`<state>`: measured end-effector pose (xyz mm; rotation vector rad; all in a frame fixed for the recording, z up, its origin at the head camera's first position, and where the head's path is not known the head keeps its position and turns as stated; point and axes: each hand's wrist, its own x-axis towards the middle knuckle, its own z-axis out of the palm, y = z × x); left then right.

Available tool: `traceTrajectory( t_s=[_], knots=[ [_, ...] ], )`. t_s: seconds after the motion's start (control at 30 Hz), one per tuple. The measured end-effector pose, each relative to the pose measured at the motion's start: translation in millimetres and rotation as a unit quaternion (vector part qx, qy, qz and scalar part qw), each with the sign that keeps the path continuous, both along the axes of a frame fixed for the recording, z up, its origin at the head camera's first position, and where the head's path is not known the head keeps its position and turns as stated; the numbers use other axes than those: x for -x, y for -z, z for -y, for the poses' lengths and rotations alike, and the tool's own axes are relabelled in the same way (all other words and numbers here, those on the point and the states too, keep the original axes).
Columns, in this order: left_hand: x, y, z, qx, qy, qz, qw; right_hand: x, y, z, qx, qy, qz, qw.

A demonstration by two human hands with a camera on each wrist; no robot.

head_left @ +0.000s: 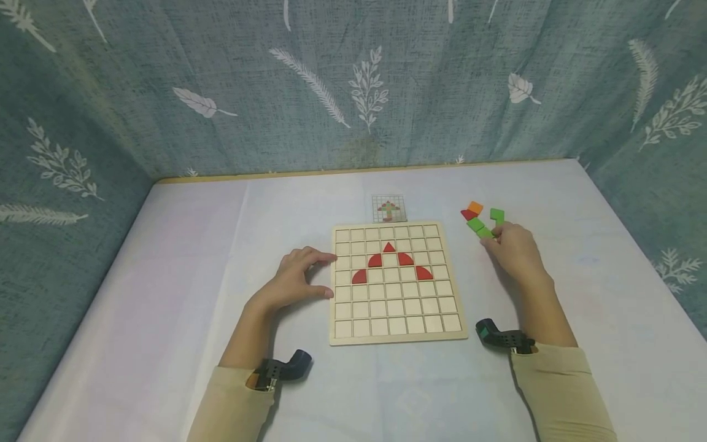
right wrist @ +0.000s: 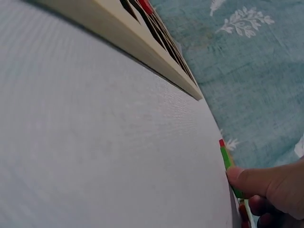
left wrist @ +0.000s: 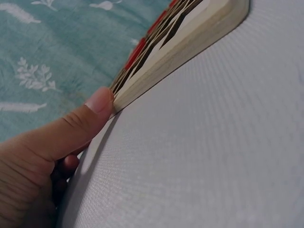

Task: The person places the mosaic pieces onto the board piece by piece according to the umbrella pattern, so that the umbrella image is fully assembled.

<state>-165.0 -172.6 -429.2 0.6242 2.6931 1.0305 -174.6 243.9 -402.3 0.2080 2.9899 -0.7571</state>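
A wooden grid board [head_left: 345,312] lies mid-table with several red pieces in its cells: a triangle [head_left: 389,247] and quarter-round pieces [head_left: 424,273]. My left hand [head_left: 293,279] touches the board's left edge, thumb and index finger spread apart; the left wrist view shows the thumb [left wrist: 99,100] against the rim. Right of the board, my right hand [head_left: 516,250] is at a small group of flat pieces, its fingers closed around a green tile [head_left: 485,232]. Other green tiles [head_left: 496,214], an orange tile [head_left: 475,207] and a red piece [head_left: 468,215] lie beside it. The fingertips partly hide the green ones.
A small pattern card [head_left: 389,209] with a red and green figure lies just behind the board. A white cloth [head_left: 166,294] covers the table. Leaf-patterned curtains [head_left: 248,92] hang behind and at both sides.
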Motion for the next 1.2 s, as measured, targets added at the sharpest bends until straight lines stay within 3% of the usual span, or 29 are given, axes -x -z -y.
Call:
traceTrajectory(
  t_s=[0.1,0.27,0.57,0.97,1.2],
  knots=[
    [-0.2,0.4,0.9,-0.002,0.0,0.0,1.0,0.5,-3.2,3,-0.001,-0.011,0.019,0.9998],
    [-0.3,-0.2,1.4,-0.003,0.001,-0.001,1.0,1.0,-14.1,6,0.04,-0.039,0.034,0.9979],
    [-0.3,-3.3,2.5,0.002,-0.002,0.003,1.0,0.8,-35.2,23,0.077,-0.091,0.013,0.9928],
    [-1.5,-4.9,4.6,-0.004,-0.003,0.005,1.0,7.9,-32.4,73,0.101,-0.15,0.013,0.9835],
    [-1.0,-4.2,1.5,-0.008,0.004,0.009,0.9999,8.2,-23.6,101,0.088,-0.219,0.005,0.9718]
  ],
)
